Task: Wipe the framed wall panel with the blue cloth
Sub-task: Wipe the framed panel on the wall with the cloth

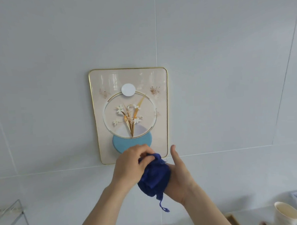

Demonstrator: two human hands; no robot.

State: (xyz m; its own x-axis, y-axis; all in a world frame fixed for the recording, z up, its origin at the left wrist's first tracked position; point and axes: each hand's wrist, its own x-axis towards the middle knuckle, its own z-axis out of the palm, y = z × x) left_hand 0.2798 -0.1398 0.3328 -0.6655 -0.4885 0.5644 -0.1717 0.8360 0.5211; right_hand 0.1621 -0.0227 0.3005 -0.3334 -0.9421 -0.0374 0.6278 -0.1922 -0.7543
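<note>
- The framed wall panel hangs on the pale tiled wall, upright, with a thin gold rim and a glossy face showing flowers in a ring; its lower edge sits just above the hands
- The blue cloth is bunched into a loose wad between both hands, below and in front of the panel's bottom right corner; a frayed thread dangles from it
- The left hand is curled, fingers pinching the top of the wad; the right hand cups the cloth from the side with the palm against it and the thumb raised free
- The cloth looks soft, light and limp; it should crush to any shape, so I judge it best gathered into a flat pad under the palm rather than held by one corner
- The panel looks stiff and smooth, probably slippery under cloth and possibly fragile; light pressure seems wise, as how it is fixed to the wall cannot be seen
- On the bench at lower right stands a paper cup, well apart from the hands
</note>
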